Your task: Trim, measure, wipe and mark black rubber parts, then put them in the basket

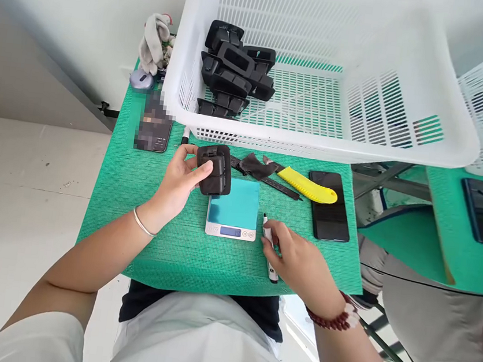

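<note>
- Left hand (179, 181), frame centre: fingers clasp a black moulded plastic housing (213, 170) by its sides; likely light, stiff.
- Right hand (297, 261), lower right: fingers curled on a white marker pen (269, 249).

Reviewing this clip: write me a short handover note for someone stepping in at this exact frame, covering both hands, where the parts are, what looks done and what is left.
Left hand: grips one black plastic part, held just above the far edge of the small digital scale; whether it touches the platform is unclear.
Right hand: holds a marker pen low over the green mat, right of the scale.
Other black parts lie piled in the white basket's left corner.
Beyond the scale: yellow utility knife, black phone.
Done: one part picked up. Left: no marking visible on it; scale display unreadable.
</note>
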`<move>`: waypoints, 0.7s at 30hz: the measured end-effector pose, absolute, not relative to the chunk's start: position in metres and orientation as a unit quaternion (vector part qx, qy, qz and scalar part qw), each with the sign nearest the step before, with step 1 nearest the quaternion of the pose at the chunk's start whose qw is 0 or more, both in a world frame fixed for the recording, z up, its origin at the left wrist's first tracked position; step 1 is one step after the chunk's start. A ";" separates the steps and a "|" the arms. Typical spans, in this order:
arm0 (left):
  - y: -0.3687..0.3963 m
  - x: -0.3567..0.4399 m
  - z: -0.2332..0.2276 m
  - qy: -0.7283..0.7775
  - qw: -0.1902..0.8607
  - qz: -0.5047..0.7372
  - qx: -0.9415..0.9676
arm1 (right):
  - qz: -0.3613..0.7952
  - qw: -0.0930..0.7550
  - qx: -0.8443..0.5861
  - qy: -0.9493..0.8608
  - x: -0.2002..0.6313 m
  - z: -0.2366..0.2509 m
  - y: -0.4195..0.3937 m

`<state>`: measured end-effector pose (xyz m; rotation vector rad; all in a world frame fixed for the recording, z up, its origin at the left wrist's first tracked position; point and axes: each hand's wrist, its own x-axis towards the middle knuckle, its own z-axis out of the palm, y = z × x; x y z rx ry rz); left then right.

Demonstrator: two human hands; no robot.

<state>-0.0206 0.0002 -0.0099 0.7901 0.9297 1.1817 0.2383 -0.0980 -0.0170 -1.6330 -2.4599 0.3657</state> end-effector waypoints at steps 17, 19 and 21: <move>-0.001 -0.017 -0.014 0.374 0.729 0.480 0.312 | 0.318 0.509 -0.328 -0.730 0.212 0.023 -0.039; 0.000 -0.016 -0.015 0.383 0.721 0.480 0.322 | 0.276 0.496 -0.355 -0.743 0.203 0.012 -0.035; 0.001 -0.015 -0.017 0.391 0.707 0.482 0.339 | 0.244 0.488 -0.422 -0.724 0.197 0.000 -0.033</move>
